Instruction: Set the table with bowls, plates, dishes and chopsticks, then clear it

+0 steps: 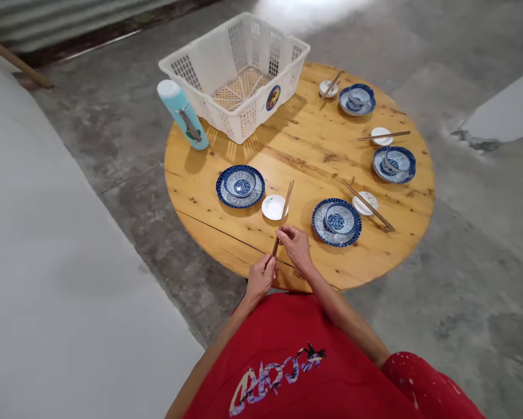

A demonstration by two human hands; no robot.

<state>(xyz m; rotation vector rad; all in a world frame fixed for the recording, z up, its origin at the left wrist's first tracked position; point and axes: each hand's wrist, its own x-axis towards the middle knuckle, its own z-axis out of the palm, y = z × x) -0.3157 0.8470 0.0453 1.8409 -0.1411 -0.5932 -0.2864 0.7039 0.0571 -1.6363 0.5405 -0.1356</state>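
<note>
Both of my hands hold one pair of brown chopsticks above the near edge of the round table. My left hand is closed round the lower ends, and my right hand pinches them a little higher up. Their far tips reach past the right rim of a small white dish; whether they touch it I cannot tell. Left of that dish is a blue-patterned plate with a bowl on it. Right of my right hand lies another blue-patterned plate with a glassy bowl.
On the wooden table stand a white plastic basket and a light-blue flask. Further place settings line the right side, with chopsticks across a white dish. A white wall is at left.
</note>
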